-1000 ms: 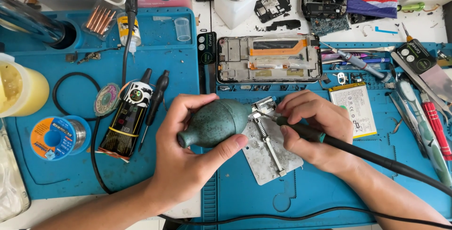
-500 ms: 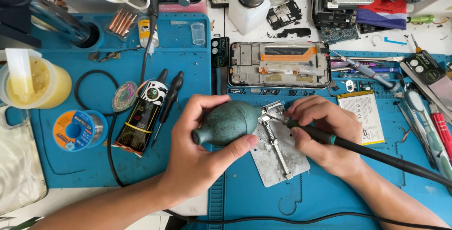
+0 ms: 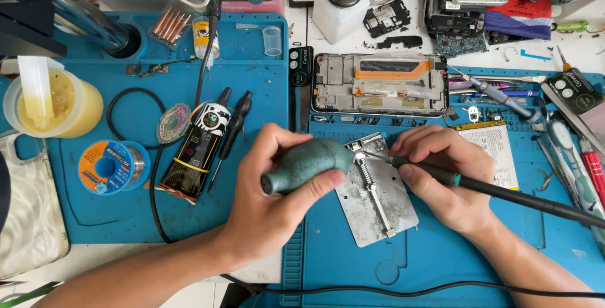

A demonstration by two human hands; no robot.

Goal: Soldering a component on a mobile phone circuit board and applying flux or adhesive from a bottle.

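Observation:
My left hand (image 3: 268, 201) grips a dark green rubber air blower bulb (image 3: 302, 164), its nozzle pointing right at the top of a metal board-holder plate (image 3: 378, 198) with a spring clamp. My right hand (image 3: 441, 176) holds a black soldering iron (image 3: 504, 191) like a pen, its tip touching the small part clamped at the plate's upper left corner. The iron's cable runs off to the right edge. Both hands rest on a blue silicone work mat (image 3: 441, 264).
An opened phone frame (image 3: 380, 84) lies just behind the plate, a battery (image 3: 495, 150) to its right. Tweezers and screwdrivers (image 3: 567, 150) crowd the right side. On the left mat sit a solder spool (image 3: 107, 167), black tube (image 3: 192, 157), yellow jar (image 3: 53, 103) and a white bottle (image 3: 340, 2).
The view has shifted so the scene sits a little right and lower. Both hands stay on the blower and iron at the clamp, with hardly any movement.

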